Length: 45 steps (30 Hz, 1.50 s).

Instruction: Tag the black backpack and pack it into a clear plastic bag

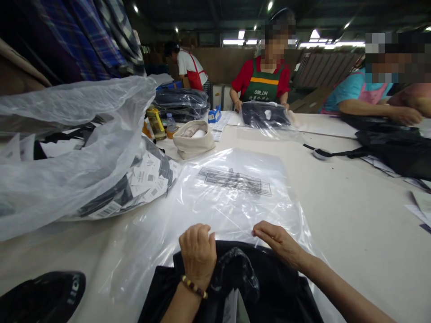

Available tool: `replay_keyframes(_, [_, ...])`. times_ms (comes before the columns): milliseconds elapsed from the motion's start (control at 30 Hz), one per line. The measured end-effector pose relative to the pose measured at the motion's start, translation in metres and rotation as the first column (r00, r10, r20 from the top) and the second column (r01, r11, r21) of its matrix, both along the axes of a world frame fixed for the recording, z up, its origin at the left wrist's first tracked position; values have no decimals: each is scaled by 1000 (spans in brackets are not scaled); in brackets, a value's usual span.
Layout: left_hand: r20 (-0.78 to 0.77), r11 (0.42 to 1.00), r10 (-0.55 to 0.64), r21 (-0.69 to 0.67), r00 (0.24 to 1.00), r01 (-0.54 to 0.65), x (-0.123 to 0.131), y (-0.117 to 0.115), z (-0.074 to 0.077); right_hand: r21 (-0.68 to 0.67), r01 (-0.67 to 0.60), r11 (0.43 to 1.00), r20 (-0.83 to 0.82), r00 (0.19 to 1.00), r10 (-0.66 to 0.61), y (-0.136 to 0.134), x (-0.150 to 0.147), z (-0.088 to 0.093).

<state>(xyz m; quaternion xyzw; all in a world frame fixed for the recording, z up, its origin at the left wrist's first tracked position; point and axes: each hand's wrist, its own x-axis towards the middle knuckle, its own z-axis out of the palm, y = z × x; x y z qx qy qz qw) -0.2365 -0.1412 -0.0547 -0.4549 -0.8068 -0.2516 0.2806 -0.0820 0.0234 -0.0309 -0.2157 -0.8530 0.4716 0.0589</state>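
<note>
A large clear plastic bag with printed lines lies flat on the table in front of me. At its near end is a black garment, with tags showing at its front. My left hand, wearing a beaded bracelet, is closed at the near part of the bag, just above the garment's left shoulder. Opposite it, my right hand pinches the plastic with fingertips together, over the garment's top right edge. How much of the garment is inside the plastic I cannot tell.
A big plastic sack of paper tags stands on the left, beside a cloth pouch and bottles. A dark item with white lettering lies near left. Across the table, a person holds a bagged garment; black clothing lies right.
</note>
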Motion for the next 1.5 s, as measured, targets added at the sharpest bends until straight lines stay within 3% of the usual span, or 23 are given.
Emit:
replay_keyframes(100, [-9,991,24,-132,1000,-25,-11,-5,7,16,-19,1000,-4,1000,19,-4,6,6])
replay_keyframes(267, [26,972,-125,-197,992,128,-23,-14,9,11,-50,999,0,999,50,-8,21,16])
replay_keyframes(400, [7,951,-277,-144,961,275,-21,-22,12,227,30,973,-3,1000,-30,-26,23,19])
replay_keyframes(467, [5,947,-303,-114,953,301,-17,-24,17,406,86,910,-77,995,-60,-42,16,17])
replay_keyframes(600, [-36,940,-339,-60,940,336,-10,-27,29,678,139,722,-185,983,-15,-68,-8,13])
replay_keyframes(767, [-70,934,-356,-54,932,352,-19,-45,34,845,166,508,-199,980,12,-59,-3,6])
replay_keyframes(867, [-97,914,-401,-106,911,391,-33,-63,28,883,155,444,-197,979,50,-44,31,0])
replay_keyframes(1033, [-126,773,-608,-316,784,550,-49,-86,26,919,116,376,-137,990,30,-32,92,-12])
replay_keyframes(1133, [-165,718,-661,-422,732,553,-57,-94,31,927,92,364,-110,993,29,-34,111,-17])
replay_keyframes(1200, [-205,729,-638,-470,742,498,-66,-99,32,927,81,366,-102,994,40,-37,115,-18])
replay_keyframes(1300, [-288,814,-498,-479,818,327,-84,-108,25,933,111,344,-119,993,4,-39,118,-19])
replay_keyframes(1400, [-294,871,-272,-481,916,104,-102,-120,10,945,126,303,-118,992,-42,-35,124,-26])
replay_keyframes(1500, [-137,841,49,-529,989,-115,-110,-131,-2,937,150,316,-110,984,-139,-30,134,-42])
